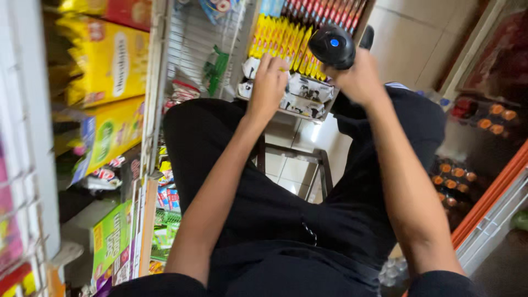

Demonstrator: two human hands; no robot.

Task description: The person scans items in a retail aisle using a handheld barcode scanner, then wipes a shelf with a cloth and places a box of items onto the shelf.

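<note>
1. Black trousers (286,220) of the person fill the near middle of the view, and both bare forearms reach over them toward the far shelf.
2. At the far right, the right hand (360,80) is closed around the handle of a black scanner (331,47), which has a small blue button on its round top.
3. This scanner is held up in the air, just in front of the far shelf and above the right knee.
4. Farther left, the left hand (268,82) rests on the white packets (308,88) at the front edge of the shelf. Its fingers are bent down over them, but I cannot tell if they really grip one.
5. Behind the white packets stands a row of yellow bars (286,41), close together, and next to them some red ones.
6. On the left side, a wire rack (151,110) holds big yellow bags (107,60) and, nearer, green boxes (113,239).
7. Under the knees, a metal stool frame (322,165) stands on the pale tiled floor (286,170).
8. To the right, bottles with orange caps (456,176) are stacked behind an orange frame.
</note>
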